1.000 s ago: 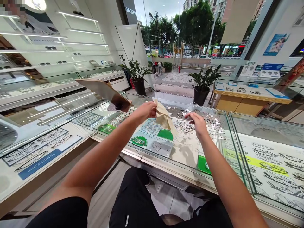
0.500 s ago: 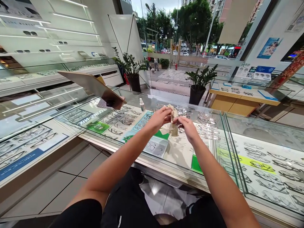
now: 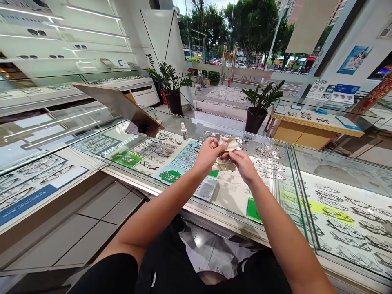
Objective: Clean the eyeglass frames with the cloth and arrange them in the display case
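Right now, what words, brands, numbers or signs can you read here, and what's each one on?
"SHILI", probably: pale, seemingly reversed letters in the glass countertop.
Too small or blurred: upper-left poster, blue strip at left, green card, right-hand wall poster, spray bottle label.
No text shows on the cloth; I can make out no numbers.

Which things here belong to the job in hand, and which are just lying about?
In hand:
beige cloth, held by the left hand and right hand; anything inside it is unclear

Lying about:
white bottle, untouched, though possibly related
eyeglass frames in the glass counter
potted plants beyond it
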`<state>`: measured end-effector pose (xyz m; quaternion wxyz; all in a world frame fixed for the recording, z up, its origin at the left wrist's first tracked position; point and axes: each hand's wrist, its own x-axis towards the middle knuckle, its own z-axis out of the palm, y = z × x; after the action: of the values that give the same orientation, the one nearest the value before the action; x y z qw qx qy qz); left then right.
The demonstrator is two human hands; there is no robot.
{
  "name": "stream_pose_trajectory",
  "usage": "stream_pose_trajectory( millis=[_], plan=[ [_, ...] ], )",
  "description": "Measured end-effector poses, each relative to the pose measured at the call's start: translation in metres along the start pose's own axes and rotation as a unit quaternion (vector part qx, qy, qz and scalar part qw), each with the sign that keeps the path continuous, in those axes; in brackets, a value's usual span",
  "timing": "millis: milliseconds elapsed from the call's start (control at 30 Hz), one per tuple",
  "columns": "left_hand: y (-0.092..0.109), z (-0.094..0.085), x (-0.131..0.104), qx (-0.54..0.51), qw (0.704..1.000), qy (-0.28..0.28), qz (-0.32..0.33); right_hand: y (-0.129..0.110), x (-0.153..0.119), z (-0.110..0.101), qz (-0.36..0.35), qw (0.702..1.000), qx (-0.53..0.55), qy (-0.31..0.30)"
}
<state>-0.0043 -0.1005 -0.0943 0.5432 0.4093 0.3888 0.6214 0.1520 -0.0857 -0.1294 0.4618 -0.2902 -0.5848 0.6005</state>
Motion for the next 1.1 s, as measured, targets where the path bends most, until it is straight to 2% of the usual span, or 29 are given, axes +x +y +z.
stream_pose_trajectory(
  millis=[100,200,300,400,500,600,667,733,867,1100],
  plan=[
    [0.006,-0.003,-0.003,-0.006,0.998,-0.057,-0.035,0.0,0.0,-0.001,-0.021,1.0,0.015,-0.008],
    [0.008,-0.008,-0.006,-0.008,0.996,-0.076,-0.035,-0.001,0.0,-0.002,-0.038,0.999,0.021,-0.013],
    [0.007,-0.009,-0.009,-0.004,0.998,-0.057,0.037,-0.002,-0.001,-0.002,-0.038,0.999,0.025,-0.015],
    [0.006,-0.006,-0.013,0.044,0.992,-0.044,0.112,-0.003,-0.001,-0.001,-0.034,0.999,0.031,-0.018],
    [0.005,-0.003,-0.016,0.085,0.985,-0.035,0.145,-0.003,-0.002,0.0,-0.023,0.999,0.038,-0.021],
    [0.004,0.0,-0.017,0.078,0.984,-0.013,0.159,-0.002,-0.002,0.002,-0.016,0.998,0.041,-0.033],
    [0.004,0.001,-0.017,0.048,0.989,0.005,0.141,-0.002,-0.002,0.002,-0.012,0.998,0.047,-0.045],
    [0.005,0.0,-0.016,0.028,0.995,0.005,0.096,-0.002,-0.002,0.001,-0.009,0.997,0.053,-0.053],
    [0.014,-0.005,-0.015,0.058,0.993,-0.104,-0.012,-0.002,-0.003,-0.003,-0.014,0.997,0.049,-0.06],
    [0.023,-0.006,-0.016,0.045,0.984,-0.168,-0.041,-0.005,-0.004,-0.004,-0.03,0.997,0.024,-0.069]
  ],
)
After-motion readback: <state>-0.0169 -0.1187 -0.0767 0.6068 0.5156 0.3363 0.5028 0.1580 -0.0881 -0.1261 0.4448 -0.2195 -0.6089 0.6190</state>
